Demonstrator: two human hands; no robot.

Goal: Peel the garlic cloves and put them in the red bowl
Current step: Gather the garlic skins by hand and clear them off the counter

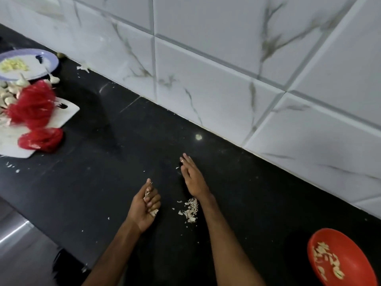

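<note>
Both hands (144, 205) (191, 176) left of red bowl (350, 240).

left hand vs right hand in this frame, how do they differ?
Left hand has fingers curled round pale garlic scraps; right hand lies flat, fingers straight, holding nothing. Left hand is nearer the camera; right hand reaches further toward the tiled wall. Loose garlic skins lie beside the right forearm, apart from the left hand. Shared: both bare, over the black counter.
</note>
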